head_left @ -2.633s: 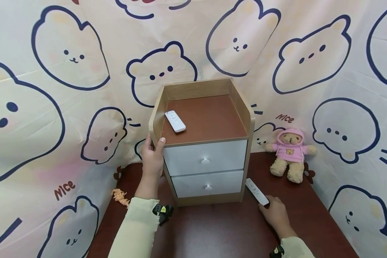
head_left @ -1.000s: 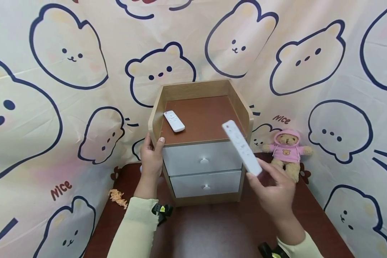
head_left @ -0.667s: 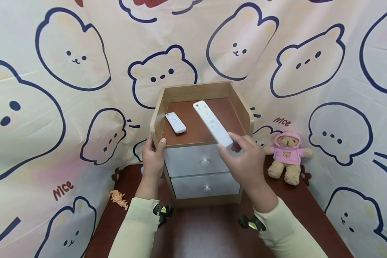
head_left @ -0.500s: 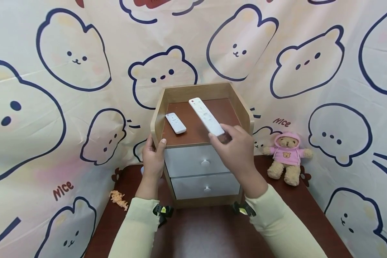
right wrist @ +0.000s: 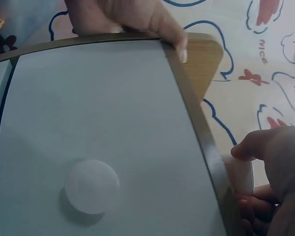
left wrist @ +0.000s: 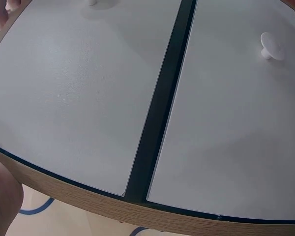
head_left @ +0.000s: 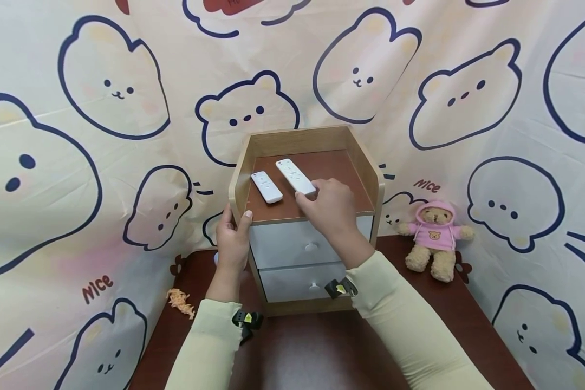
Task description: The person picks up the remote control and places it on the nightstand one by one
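Observation:
A small wooden cabinet [head_left: 292, 244] with two white drawers stands before me. My left hand [head_left: 232, 244] grips its left side panel, thumb at the front edge and fingers behind. At the brown top, my right hand [head_left: 332, 211] pinches the near end of a white remote control [head_left: 294, 175] between thumb and fingers. That remote lies on the top or just above it; I cannot tell which. Another white remote [head_left: 266, 187] rests to its left, roughly parallel. In the right wrist view, the pinched end of the held remote [right wrist: 241, 172] shows beyond the cabinet's edge.
Low side panels and a back panel [head_left: 299, 142] border the cabinet top. A teddy bear in a pink hoodie [head_left: 435, 235] sits on the dark table [head_left: 302, 352] at the right. An orange crinkled bundle [head_left: 180, 303] lies at the left edge. Printed cloth [head_left: 253, 49] hangs behind.
My right hand lifted the second remote from the table beside the cabinet, carried it left over the cabinet top and lowered it beside the other remote. My left hand kept its grip.

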The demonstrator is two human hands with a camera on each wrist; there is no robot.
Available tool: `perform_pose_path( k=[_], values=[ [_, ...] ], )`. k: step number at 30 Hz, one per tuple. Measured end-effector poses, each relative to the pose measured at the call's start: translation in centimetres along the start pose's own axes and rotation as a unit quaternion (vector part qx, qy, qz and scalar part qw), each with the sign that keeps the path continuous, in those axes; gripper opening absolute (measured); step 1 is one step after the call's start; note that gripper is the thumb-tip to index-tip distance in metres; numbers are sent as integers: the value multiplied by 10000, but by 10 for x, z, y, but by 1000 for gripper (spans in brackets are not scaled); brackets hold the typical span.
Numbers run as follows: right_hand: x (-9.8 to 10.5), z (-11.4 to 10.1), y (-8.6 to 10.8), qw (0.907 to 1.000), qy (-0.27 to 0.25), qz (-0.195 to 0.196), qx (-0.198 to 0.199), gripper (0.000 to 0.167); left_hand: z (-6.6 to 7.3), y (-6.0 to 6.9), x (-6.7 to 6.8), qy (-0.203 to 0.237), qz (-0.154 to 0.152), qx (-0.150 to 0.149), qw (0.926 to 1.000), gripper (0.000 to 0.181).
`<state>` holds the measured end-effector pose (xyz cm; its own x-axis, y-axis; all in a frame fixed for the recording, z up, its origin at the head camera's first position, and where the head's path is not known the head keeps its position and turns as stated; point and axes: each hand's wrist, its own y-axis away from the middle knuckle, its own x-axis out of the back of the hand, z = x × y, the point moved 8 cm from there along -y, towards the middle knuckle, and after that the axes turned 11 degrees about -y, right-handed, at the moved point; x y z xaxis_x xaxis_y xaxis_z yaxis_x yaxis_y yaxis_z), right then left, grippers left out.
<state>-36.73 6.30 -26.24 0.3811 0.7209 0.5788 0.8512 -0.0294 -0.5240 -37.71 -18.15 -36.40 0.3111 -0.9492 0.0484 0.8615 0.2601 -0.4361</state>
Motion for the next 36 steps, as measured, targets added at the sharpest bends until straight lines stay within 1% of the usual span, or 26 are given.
perform_pose_path(
  k=[3,6,12,23,28,36],
  values=[
    [-7,2,-4,9999,137,-98,-39,47,-1,0,-1,63,11,10,10000,54],
    [-13,2,-6,9996,244,-162,10,43,-1,-1,-1,94,31,-25,9999,54],
    [-21,4,-8,9990,412,-165,46,37,-1,0,-2,-23,-16,-82,10000,54],
    [-28,3,-11,9949,954,-341,-5,45,3,1,-1,40,-6,-194,9998,53],
    [-29,1,-11,9944,995,-362,-11,45,4,0,-1,102,-14,-194,9998,54],
    [-29,0,-10,9931,1123,-347,46,44,3,1,-1,-31,-46,-191,9998,55]
  ],
)
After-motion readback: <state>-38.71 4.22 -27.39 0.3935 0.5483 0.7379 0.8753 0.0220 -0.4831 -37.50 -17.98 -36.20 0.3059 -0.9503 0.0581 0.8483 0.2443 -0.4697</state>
